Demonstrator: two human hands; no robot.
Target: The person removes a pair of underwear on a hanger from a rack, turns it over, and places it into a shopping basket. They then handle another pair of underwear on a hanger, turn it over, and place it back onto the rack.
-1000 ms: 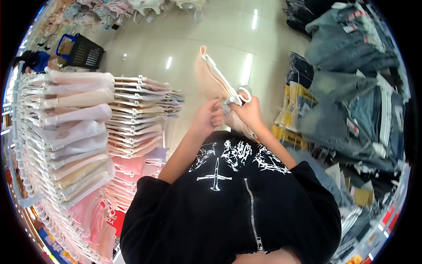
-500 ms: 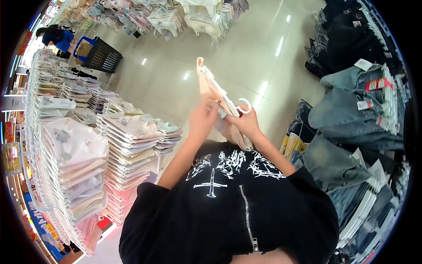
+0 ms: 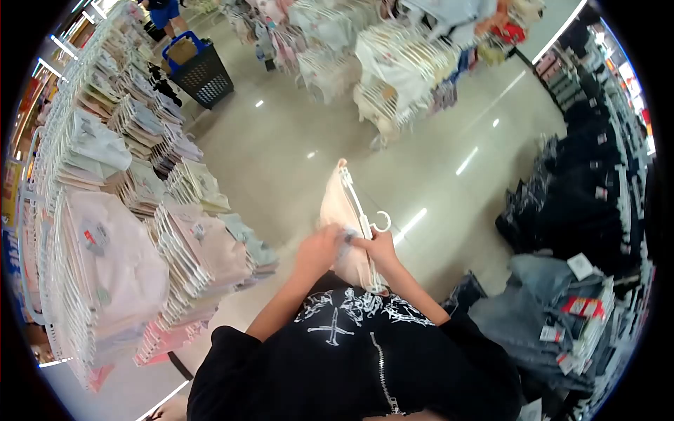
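A pale pink garment hangs on a white hanger in front of my chest, its hook pointing to the right. My left hand has its fingers closed on the garment's near middle. My right hand grips the garment and hanger just below the hook, with the thumb reaching toward my left hand. Between the two hands is a small greyish patch or tag, too blurred to make out.
Racks of pastel clothes fill the left side. More light clothes hang ahead. Jeans and black clothes line the right. A dark basket with blue handles stands on the tiled floor near a person.
The view has shifted, so the hands and garment sit lower and more of the racks ahead shows. Both hands still hold the garment, with its pink front turned more into view.
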